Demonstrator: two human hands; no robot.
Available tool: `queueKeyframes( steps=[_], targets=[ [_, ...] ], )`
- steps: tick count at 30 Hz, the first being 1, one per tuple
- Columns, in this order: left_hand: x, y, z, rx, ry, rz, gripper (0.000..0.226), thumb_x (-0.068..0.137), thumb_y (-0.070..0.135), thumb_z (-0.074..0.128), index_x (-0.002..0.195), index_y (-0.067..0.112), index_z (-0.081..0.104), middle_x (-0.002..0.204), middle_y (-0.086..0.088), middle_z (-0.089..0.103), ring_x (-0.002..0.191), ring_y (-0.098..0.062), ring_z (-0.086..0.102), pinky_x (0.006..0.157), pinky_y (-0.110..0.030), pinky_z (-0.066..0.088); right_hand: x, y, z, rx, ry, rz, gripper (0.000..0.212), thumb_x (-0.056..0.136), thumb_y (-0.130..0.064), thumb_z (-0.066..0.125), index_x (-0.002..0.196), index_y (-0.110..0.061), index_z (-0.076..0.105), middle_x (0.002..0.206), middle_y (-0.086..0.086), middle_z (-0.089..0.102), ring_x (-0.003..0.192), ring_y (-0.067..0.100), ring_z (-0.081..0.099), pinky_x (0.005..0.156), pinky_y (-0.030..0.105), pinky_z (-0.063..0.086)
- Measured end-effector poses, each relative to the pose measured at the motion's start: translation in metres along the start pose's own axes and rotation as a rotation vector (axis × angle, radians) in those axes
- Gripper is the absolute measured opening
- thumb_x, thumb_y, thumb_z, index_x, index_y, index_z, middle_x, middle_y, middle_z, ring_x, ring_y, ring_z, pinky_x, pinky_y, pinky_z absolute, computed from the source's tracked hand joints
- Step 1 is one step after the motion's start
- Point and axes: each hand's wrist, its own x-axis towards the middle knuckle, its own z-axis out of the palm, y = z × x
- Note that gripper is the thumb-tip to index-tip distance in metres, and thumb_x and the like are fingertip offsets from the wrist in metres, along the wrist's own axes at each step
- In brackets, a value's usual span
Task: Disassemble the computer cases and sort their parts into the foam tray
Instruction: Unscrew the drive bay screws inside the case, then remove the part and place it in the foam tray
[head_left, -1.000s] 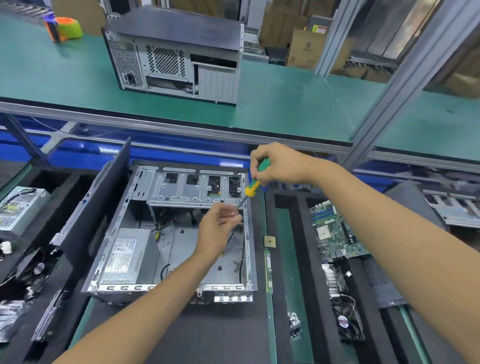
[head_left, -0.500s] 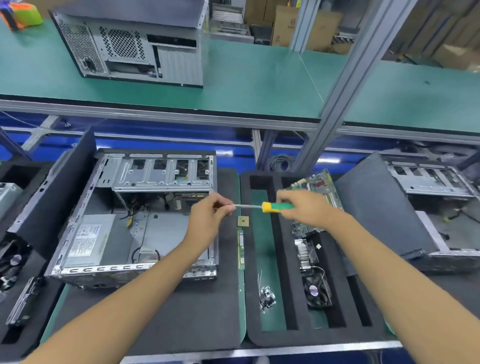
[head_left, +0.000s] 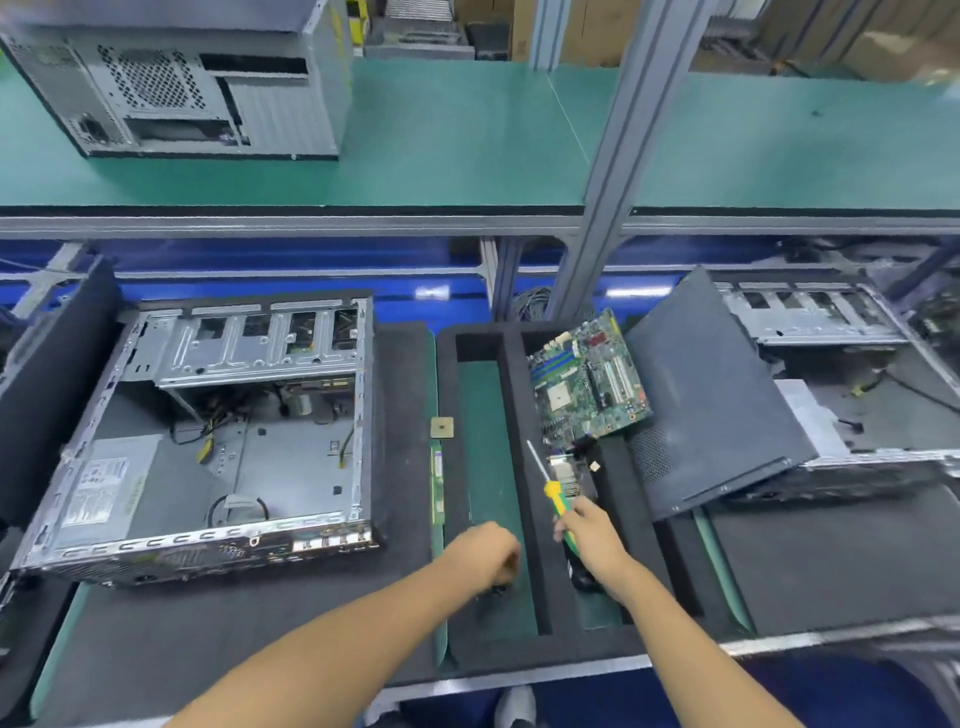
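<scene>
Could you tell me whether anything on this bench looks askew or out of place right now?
Yes: the motherboard sits tilted, overhanging the far end of its foam tray slot rather than lying flat, and the dark side panel leans slanted against the right-hand case. Nothing looks spilled or broken.

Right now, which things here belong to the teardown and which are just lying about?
In the job:
open case
foam tray
motherboard
screwdriver, gripped by right hand
left hand over the tray

Lying about:
closed tower on the shelf
cardboard boxes behind
</scene>
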Motion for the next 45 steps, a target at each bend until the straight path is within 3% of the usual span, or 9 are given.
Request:
queueKeyframes(
  steps=[13,21,25,30,33,35,38,42,45],
  targets=[
    [0.039,-0.001,0.040,0.511,0.050,0.203,0.031,0.093,0.010,0.067,0.124,0.005,0.068,0.126,-0.014,0.054,0.122,-0.034,0.044,0.094,-0.045,0.042,0.003,0.027,0.009,0.024,-0.009,0.042,0.025,0.099,-0.003,0.047,0.076,-0.010,0.051,0.071,0.002,0.063,0.072,0.022,0.054,0.072,0.034,0.039],
    [0.003,-0.015,0.013,0.525,0.157,0.168,0.037,0.102,0.036,0.051,0.125,0.010,0.065,0.131,-0.011,0.057,0.121,-0.030,0.044,0.094,-0.041,0.039,0.005,-0.019,0.064,-0.065,-0.100,-0.038,0.011,0.098,-0.009,0.042,0.091,-0.016,0.044,0.075,0.000,0.056,0.069,0.016,0.049,0.063,0.032,0.036],
    [-0.042,-0.044,-0.043,0.530,0.144,0.100,0.036,0.101,0.030,0.051,0.123,0.007,0.066,0.126,-0.013,0.062,0.118,-0.033,0.052,0.095,-0.046,0.047,0.008,-0.055,0.108,0.006,-0.144,-0.073,0.013,0.099,-0.003,0.041,0.098,-0.016,0.043,0.079,0.002,0.051,0.070,0.014,0.046,0.063,0.030,0.035],
    [-0.108,-0.070,-0.087,0.507,0.494,0.231,0.028,0.089,0.034,0.053,0.094,0.019,0.076,0.093,0.000,0.066,0.091,-0.023,0.060,0.088,-0.033,0.052,0.004,-0.081,0.162,0.047,-0.192,-0.035,0.021,0.103,-0.020,0.042,0.110,-0.001,0.051,0.100,0.016,0.058,0.092,0.026,0.054,0.085,0.036,0.045],
    [-0.133,-0.094,-0.086,0.211,0.729,0.238,0.020,0.090,0.038,0.057,0.089,0.023,0.071,0.090,0.004,0.059,0.088,-0.019,0.055,0.082,-0.030,0.049,0.001,-0.081,0.179,-0.033,-0.182,0.004,0.054,0.088,-0.051,0.040,0.119,-0.010,0.059,0.117,0.017,0.055,0.114,0.032,0.051,0.104,0.044,0.041],
    [-0.138,-0.116,-0.090,0.015,0.899,0.151,0.014,0.091,0.037,0.061,0.090,0.026,0.070,0.096,0.008,0.058,0.094,-0.017,0.051,0.077,-0.027,0.045,0.003,-0.079,0.185,-0.191,-0.177,-0.046,0.034,0.096,-0.035,0.038,0.123,-0.026,0.058,0.118,0.011,0.047,0.120,0.032,0.043,0.104,0.040,0.036],
    [-0.133,-0.152,-0.096,-0.357,1.111,-0.097,0.005,0.096,0.033,0.062,0.093,0.029,0.065,0.099,0.014,0.054,0.098,-0.012,0.046,0.077,-0.018,0.037,0.008,-0.084,0.190,-0.192,-0.139,-0.047,0.036,0.094,-0.028,0.029,0.110,-0.037,0.060,0.112,0.005,0.046,0.117,0.027,0.038,0.092,0.035,0.032],
    [-0.106,-0.197,-0.115,-1.395,1.044,-0.455,0.022,0.103,0.029,0.061,0.114,0.012,0.052,0.121,-0.012,0.056,0.116,-0.031,0.059,0.094,-0.035,0.046,0.006,-0.130,0.198,0.021,0.037,-0.068,0.041,0.066,-0.034,0.038,0.100,-0.035,0.061,0.115,0.003,0.046,0.116,0.023,0.034,0.091,0.036,0.029],
    [-0.090,-0.214,-0.130,-1.886,0.823,-0.395,0.055,0.106,0.032,0.055,0.145,-0.003,0.036,0.148,-0.024,0.048,0.135,-0.034,0.053,0.113,-0.042,0.043,0.003,-0.165,0.213,0.030,0.057,-0.286,0.039,0.071,-0.032,0.047,0.108,-0.034,0.058,0.113,-0.008,0.044,0.119,0.019,0.036,0.098,0.038,0.031]
  ],
)
